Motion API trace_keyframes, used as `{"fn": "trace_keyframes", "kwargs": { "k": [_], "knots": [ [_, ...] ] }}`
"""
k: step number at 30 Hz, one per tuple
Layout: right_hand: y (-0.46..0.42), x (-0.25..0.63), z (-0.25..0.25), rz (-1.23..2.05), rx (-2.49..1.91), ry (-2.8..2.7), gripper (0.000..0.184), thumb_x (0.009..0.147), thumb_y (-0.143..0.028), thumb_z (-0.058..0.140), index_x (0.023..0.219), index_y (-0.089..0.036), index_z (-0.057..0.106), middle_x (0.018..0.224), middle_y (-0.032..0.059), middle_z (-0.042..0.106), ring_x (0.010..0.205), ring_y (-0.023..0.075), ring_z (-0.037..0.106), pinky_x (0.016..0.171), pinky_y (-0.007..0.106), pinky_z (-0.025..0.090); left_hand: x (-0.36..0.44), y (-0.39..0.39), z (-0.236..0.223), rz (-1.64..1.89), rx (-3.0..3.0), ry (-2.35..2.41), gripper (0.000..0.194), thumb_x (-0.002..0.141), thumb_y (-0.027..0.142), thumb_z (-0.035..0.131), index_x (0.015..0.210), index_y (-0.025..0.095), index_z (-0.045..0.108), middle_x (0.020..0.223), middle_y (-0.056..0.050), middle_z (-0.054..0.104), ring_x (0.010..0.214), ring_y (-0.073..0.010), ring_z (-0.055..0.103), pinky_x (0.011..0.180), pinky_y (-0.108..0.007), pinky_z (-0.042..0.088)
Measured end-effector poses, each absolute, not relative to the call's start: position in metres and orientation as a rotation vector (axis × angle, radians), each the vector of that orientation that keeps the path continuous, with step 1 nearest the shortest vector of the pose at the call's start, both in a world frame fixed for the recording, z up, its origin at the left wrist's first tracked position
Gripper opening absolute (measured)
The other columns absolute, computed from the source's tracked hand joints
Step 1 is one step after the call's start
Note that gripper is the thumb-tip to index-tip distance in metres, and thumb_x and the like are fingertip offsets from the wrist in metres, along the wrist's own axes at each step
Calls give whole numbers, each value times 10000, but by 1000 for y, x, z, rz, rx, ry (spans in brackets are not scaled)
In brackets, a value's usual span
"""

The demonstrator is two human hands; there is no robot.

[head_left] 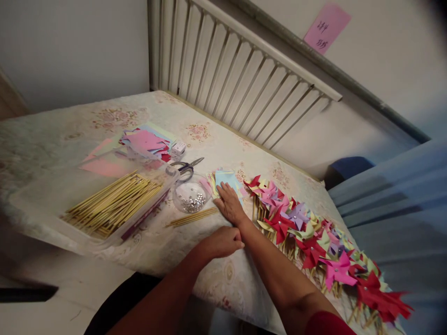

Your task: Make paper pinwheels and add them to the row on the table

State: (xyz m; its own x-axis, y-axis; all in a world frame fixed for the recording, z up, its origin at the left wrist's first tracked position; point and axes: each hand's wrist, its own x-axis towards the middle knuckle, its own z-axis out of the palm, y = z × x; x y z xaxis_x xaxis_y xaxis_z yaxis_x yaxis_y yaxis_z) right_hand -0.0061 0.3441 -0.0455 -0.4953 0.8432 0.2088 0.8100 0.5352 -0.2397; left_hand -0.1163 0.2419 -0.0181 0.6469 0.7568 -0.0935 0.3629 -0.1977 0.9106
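My right hand [229, 203] lies over a small stack of pale blue and yellow paper squares [225, 177], fingers stretched out and touching the top sheet. Close against my right wrist, my left hand [223, 241] is curled closed; whatever may be inside it is hidden. Just left of the paper stands a clear round dish [178, 197] of shiny silver pins or studs [193, 203]. A few thin wooden sticks [193, 217] lie on the tablecloth in front of the dish.
Many finished paper pinwheels [279, 223] lie in rows at the right. At the left are a clear plastic box [115, 237] of wooden sticks [115, 202], scissors [186, 166], a small white box [178, 150] and coloured paper pieces [146, 142]. A radiator [226, 70] stands behind the table.
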Motion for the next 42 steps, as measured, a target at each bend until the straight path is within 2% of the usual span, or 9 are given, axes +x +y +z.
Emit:
{"fn": "trace_keyframes", "kwargs": {
  "k": [5,10,15,21,26,31,37,42],
  "knots": [
    [350,-7,-24,241,-1338,-2171,449,944,-357,373,1317,-145,509,1380,124,495,1323,219,398,1111,408,286,-118,241,-11,440,1768,935,158,760,282,517,745,160,615,780,-40,652,726,-168,554,636,-278,378],
    [372,-10,-2,183,-1406,-1889,371,915,-249,373,1139,-127,643,1167,108,660,1109,198,595,1002,351,419,-120,241,-9,375,1783,948,204,773,299,499,788,150,638,771,-27,643,715,-150,543,628,-251,373],
    [403,-19,1,177,-1502,-1933,326,884,-170,410,1059,-135,684,1075,86,704,1017,179,641,940,289,451,-120,241,-10,396,1794,957,206,766,294,499,780,150,647,778,-29,654,698,-147,542,612,-249,364],
    [421,-26,-31,120,-1546,-2240,342,900,-143,398,1145,-157,636,1187,84,654,1114,178,589,985,293,412,-121,239,-10,427,1807,978,168,754,282,523,752,161,640,791,-35,671,702,-157,555,593,-255,357],
    [419,-27,-59,-34,-1536,-2362,406,930,-160,356,1305,-117,507,1397,125,477,1332,204,374,1112,377,263,-120,240,-13,450,1803,953,110,746,231,528,744,164,615,826,-31,683,741,-164,578,625,-251,386],
    [415,-29,-61,-81,-1516,-2384,422,945,-217,348,1341,-120,456,1427,124,436,1360,204,318,1127,393,222,-116,239,-16,439,1833,991,119,759,256,541,772,172,625,819,-37,677,726,-168,572,611,-266,379],
    [411,-34,-55,-121,-1589,-2416,446,950,-289,364,1373,-155,413,1467,111,381,1375,233,277,1117,442,204,-114,238,-15,394,1834,1010,121,770,237,542,788,182,648,856,-42,676,779,-183,572,693,-284,403],
    [408,-35,-52,-134,-1599,-2434,465,953,-334,378,1392,-183,386,1484,121,346,1385,252,245,1105,469,193,-115,239,-14,419,1841,997,123,759,245,534,769,174,633,827,-34,675,743,-167,567,637,-259,388]
  ]
}}
